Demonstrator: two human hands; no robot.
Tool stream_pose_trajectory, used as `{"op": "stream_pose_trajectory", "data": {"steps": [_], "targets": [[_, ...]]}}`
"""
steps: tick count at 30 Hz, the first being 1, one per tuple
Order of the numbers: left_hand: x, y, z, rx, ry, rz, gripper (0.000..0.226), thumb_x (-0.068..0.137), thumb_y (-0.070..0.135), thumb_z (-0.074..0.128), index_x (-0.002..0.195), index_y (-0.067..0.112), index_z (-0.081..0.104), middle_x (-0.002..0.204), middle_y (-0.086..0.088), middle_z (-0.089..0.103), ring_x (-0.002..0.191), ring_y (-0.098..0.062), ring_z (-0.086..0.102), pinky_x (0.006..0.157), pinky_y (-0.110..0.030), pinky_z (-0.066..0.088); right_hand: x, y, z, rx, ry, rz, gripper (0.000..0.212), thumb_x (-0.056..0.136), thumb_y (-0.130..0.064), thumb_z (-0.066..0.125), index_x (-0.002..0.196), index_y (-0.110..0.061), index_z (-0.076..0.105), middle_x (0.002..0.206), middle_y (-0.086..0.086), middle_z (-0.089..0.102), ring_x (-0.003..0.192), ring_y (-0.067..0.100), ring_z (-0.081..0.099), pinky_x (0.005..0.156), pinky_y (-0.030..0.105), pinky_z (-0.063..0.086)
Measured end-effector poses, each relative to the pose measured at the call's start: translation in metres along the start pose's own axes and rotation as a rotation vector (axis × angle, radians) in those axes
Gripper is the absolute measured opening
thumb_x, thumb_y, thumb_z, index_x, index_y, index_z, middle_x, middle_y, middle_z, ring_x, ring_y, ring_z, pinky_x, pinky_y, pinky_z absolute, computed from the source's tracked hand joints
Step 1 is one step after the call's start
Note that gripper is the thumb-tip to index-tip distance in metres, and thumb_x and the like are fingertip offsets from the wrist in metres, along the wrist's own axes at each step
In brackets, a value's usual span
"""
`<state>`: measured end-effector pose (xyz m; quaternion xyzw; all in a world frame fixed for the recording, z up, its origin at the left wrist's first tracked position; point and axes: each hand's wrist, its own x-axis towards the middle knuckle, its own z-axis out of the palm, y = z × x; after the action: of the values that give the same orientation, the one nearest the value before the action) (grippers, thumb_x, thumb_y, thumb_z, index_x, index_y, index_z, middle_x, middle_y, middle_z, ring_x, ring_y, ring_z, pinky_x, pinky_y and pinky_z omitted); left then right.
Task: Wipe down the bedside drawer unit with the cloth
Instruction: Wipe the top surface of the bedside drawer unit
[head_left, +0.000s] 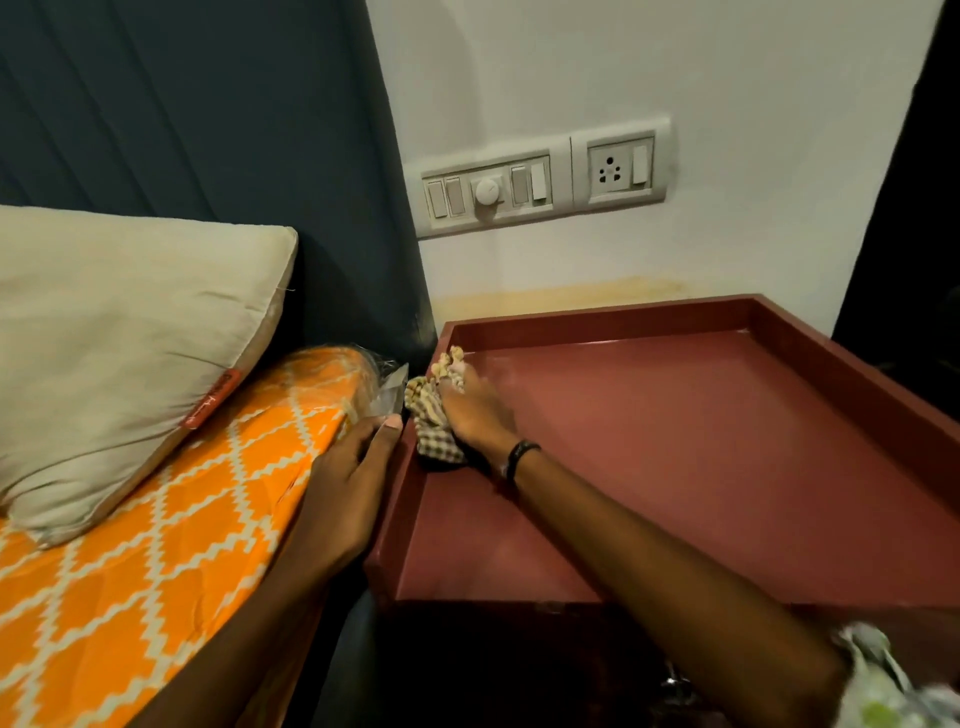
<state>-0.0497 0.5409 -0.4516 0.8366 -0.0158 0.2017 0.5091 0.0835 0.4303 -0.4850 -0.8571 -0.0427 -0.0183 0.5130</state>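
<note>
Head view showed the right hand (475, 410) with fingers clenched round the cloth (434, 415) in the unit's (675, 467) far-left corner, unwiped top stretching rightward, while the left hand (353, 467) lay relaxed beside the rim.

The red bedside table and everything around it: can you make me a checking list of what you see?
Surface: the red top of the drawer unit has a raised rim and looks bare apart from the cloth.
Job's things: the checked cloth lies bunched in the top's far left corner.
Clutter: nothing seen on the top.
Grips: the right hand presses on the cloth, wristband on its wrist; the left hand rests at the mattress edge beside the unit, touching clear plastic wrap.
Cables: nothing seen.
Surroundings: an orange patterned bedsheet, a beige pillow, a dark headboard, and a switch panel with a socket on the white wall.
</note>
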Motion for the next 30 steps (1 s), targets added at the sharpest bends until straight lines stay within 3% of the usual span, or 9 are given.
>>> {"op": "stream_pose_trajectory", "data": {"steps": [3, 6, 10, 16, 18, 21, 24, 27, 30], "targets": [[-0.002, 0.002, 0.0, -0.062, 0.001, -0.012, 0.022, 0.098, 0.029, 0.046, 0.092, 0.035, 0.067, 0.088, 0.022, 0.071, 0.091, 0.009, 0.062, 0.082, -0.016, 0.044, -0.071, -0.002, 0.001, -0.004, -0.027, -0.085, 0.05, 0.09, -0.053, 0.031, 0.137, -0.036, 0.036, 0.131, 0.001, 0.051, 0.117, 0.028, 0.052, 0.099, 0.043, 0.042], [-0.003, 0.004, 0.001, -0.098, -0.012, -0.055, 0.023, 0.098, 0.03, 0.047, 0.087, 0.035, 0.066, 0.091, 0.016, 0.07, 0.097, -0.005, 0.065, 0.095, -0.029, 0.046, -0.135, -0.006, -0.002, 0.037, -0.07, -0.148, 0.04, 0.095, -0.045, 0.039, 0.135, -0.039, 0.039, 0.131, -0.006, 0.048, 0.12, 0.019, 0.049, 0.102, 0.035, 0.039], [-0.004, 0.003, 0.002, -0.023, -0.03, -0.027, 0.025, 0.099, 0.034, 0.043, 0.096, 0.03, 0.068, 0.103, 0.005, 0.07, 0.102, -0.015, 0.063, 0.099, -0.039, 0.045, -0.12, -0.01, -0.003, 0.069, 0.032, -0.14, 0.04, 0.091, -0.04, 0.043, 0.129, -0.03, 0.053, 0.122, -0.001, 0.061, 0.111, 0.021, 0.057, 0.094, 0.036, 0.047], [-0.002, -0.001, 0.001, 0.063, -0.056, 0.001, 0.031, 0.102, 0.032, 0.037, 0.108, 0.022, 0.066, 0.112, 0.001, 0.066, 0.102, -0.013, 0.059, 0.096, -0.035, 0.042, -0.08, -0.018, 0.001, 0.034, 0.139, -0.053, 0.035, 0.09, -0.035, 0.043, 0.119, -0.026, 0.06, 0.111, 0.007, 0.067, 0.099, 0.032, 0.061, 0.083, 0.038, 0.051], [-0.002, 0.001, 0.002, -0.02, -0.046, -0.042, 0.029, 0.102, 0.031, 0.038, 0.1, 0.026, 0.066, 0.105, 0.005, 0.067, 0.1, -0.011, 0.061, 0.096, -0.033, 0.042, -0.099, -0.018, -0.001, 0.016, 0.117, -0.08, 0.034, 0.09, -0.036, 0.042, 0.117, -0.024, 0.061, 0.109, 0.007, 0.067, 0.099, 0.03, 0.061, 0.084, 0.04, 0.05], [0.0, 0.005, 0.005, -0.24, -0.002, -0.216, 0.034, 0.1, 0.037, 0.037, 0.095, 0.022, 0.067, 0.099, 0.004, 0.069, 0.1, -0.015, 0.064, 0.089, -0.032, 0.046, -0.154, -0.014, 0.0, 0.044, 0.048, -0.116, 0.035, 0.094, -0.035, 0.047, 0.126, -0.025, 0.058, 0.123, -0.001, 0.061, 0.113, 0.021, 0.056, 0.096, 0.035, 0.044], [0.004, 0.009, 0.004, -0.361, -0.031, -0.319, 0.047, 0.101, 0.037, 0.03, 0.117, 0.004, 0.06, 0.113, -0.008, 0.065, 0.1, -0.016, 0.062, 0.075, -0.022, 0.045, -0.2, -0.015, 0.0, 0.084, 0.018, -0.154, 0.038, 0.095, -0.034, 0.049, 0.132, -0.029, 0.055, 0.129, -0.012, 0.056, 0.121, 0.008, 0.05, 0.102, 0.026, 0.039], [0.005, 0.012, 0.002, -0.377, -0.049, -0.34, 0.054, 0.102, 0.036, 0.025, 0.127, -0.003, 0.053, 0.123, -0.013, 0.06, 0.091, -0.008, 0.059, 0.072, -0.017, 0.044, -0.194, -0.019, -0.002, 0.133, 0.024, -0.12, 0.037, 0.093, -0.029, 0.051, 0.13, -0.026, 0.058, 0.129, -0.012, 0.059, 0.12, 0.006, 0.052, 0.101, 0.021, 0.039], [0.004, 0.012, 0.001, -0.367, -0.04, -0.342, 0.058, 0.102, 0.038, 0.024, 0.13, -0.005, 0.051, 0.129, -0.017, 0.058, 0.1, -0.018, 0.06, 0.077, -0.018, 0.045, -0.166, -0.026, -0.008, 0.182, 0.034, -0.057, 0.038, 0.091, -0.027, 0.051, 0.128, -0.023, 0.06, 0.127, -0.007, 0.063, 0.118, 0.013, 0.057, 0.1, 0.029, 0.045]]}}
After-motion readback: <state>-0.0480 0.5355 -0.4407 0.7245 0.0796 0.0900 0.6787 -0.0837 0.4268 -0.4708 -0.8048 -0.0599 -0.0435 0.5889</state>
